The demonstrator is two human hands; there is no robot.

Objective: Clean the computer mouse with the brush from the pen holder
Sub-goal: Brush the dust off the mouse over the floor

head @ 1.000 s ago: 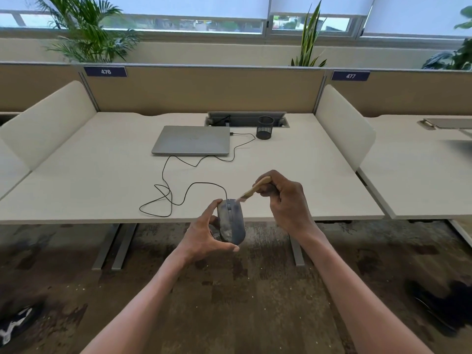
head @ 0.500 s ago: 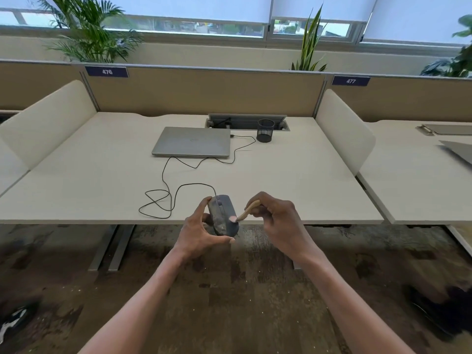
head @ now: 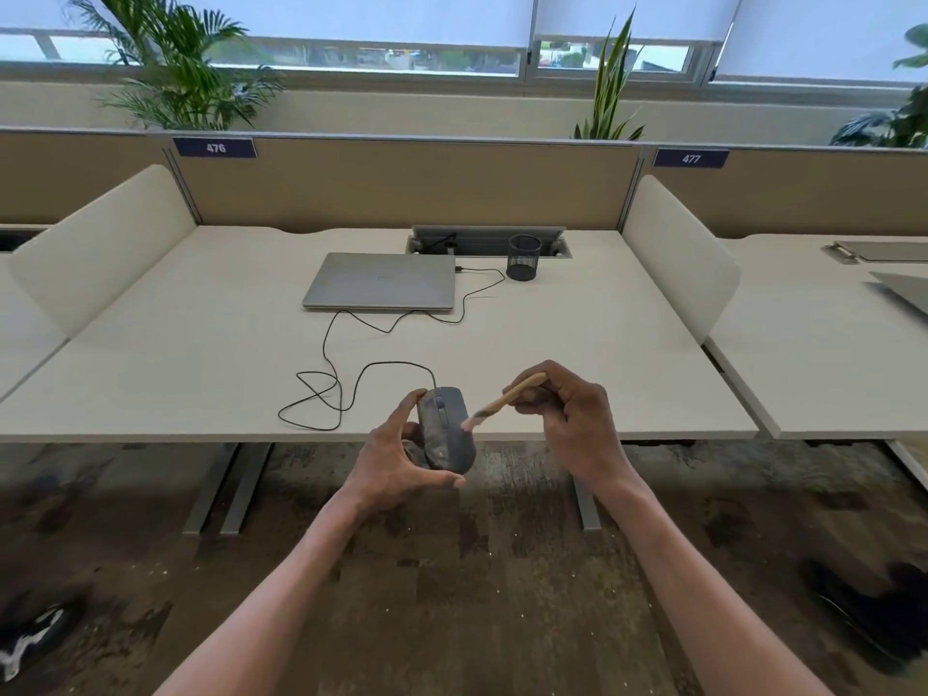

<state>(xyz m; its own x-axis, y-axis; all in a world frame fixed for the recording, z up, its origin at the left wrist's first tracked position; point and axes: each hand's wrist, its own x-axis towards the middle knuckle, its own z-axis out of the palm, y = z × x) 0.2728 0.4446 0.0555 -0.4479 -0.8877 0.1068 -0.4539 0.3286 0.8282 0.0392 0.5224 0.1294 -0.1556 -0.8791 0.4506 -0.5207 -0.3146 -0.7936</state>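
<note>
1. Left hand [head: 396, 462]: curled round the mouse [head: 446, 428], thumb under its near end and fingertips on its far left side; held off the desk [head: 577, 344], over the near edge.
2. Mouse: dark grey, dusty on top, tilted with its wheel end away from the person. Its cable [head: 351, 389] ran in loops across the desk to the laptop [head: 381, 288].
3. Right hand [head: 570, 419]: fingers pinched the brush [head: 507, 400] by its wooden handle, just right of the mouse.
4. Brush: slanted down to the left, pale bristles touching the mouse's right side.
5. Laptop: closed, lying toward the desk's far edge.
6. Holder [head: 524, 257]: black mesh, upright, just right of the laptop near the far edge.
</note>
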